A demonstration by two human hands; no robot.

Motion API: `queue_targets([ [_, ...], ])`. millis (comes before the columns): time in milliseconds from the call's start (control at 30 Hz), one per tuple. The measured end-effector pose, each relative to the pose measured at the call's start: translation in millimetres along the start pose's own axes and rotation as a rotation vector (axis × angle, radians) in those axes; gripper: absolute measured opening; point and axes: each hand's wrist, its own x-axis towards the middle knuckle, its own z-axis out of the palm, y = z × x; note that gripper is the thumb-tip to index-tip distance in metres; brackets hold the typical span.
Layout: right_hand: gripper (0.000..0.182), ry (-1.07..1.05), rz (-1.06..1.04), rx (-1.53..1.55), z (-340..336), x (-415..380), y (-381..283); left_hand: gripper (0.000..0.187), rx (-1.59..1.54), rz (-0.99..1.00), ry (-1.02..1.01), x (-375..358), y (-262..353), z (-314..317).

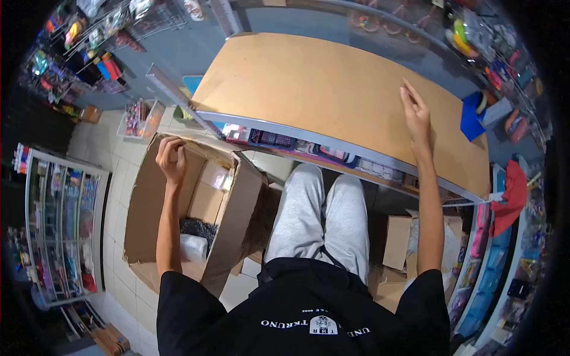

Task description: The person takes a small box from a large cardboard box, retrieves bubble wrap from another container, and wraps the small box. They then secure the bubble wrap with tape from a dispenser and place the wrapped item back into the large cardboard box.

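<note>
My left hand (pixel 171 158) grips the far flap edge of a big open cardboard box (pixel 148 202) standing on the tiled floor to my left. Inside the box lie a white packet (pixel 193 246), a dark speckled item (pixel 199 227) and a small shiny packet (pixel 218 177). My right hand (pixel 415 113) rests flat, fingers together, on a brown sheet (pixel 320 89) that covers the glass counter top ahead of me. I stand behind the counter in grey trousers and a black shirt.
A glass display cabinet (pixel 65 225) stands at the left. Smaller cardboard boxes (pixel 398 243) sit on the floor at my right. A blue object (pixel 472 115) and a red cloth (pixel 513 196) lie near the counter's right end. Shelves of goods line the walls.
</note>
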Motion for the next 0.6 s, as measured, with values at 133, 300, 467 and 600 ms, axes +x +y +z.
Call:
queue_targets([
  [133, 0.042, -0.014, 0.006, -0.06, -1.2, 1.4, 4.9, 0.019, -0.09, 0.267, -0.08, 49.3, 51.6, 31.9],
  [300, 0.044, 0.062, -0.304, -0.272, -3.3, 5.1, 17.4, 0.015, -0.295, 0.363, -0.287, 108.9, 126.8, 88.8],
  [467, 0.039, 0.045, -0.251, -0.205, -0.6, 2.5, 16.8, 0.012, -0.435, 0.269, -0.432, 122.1, 184.8, 178.4],
  [600, 0.034, -0.042, -0.211, -0.224, -4.8, -0.2, 15.1, 0.042, -0.302, 0.254, -0.642, 113.8, 229.2, 224.2],
])
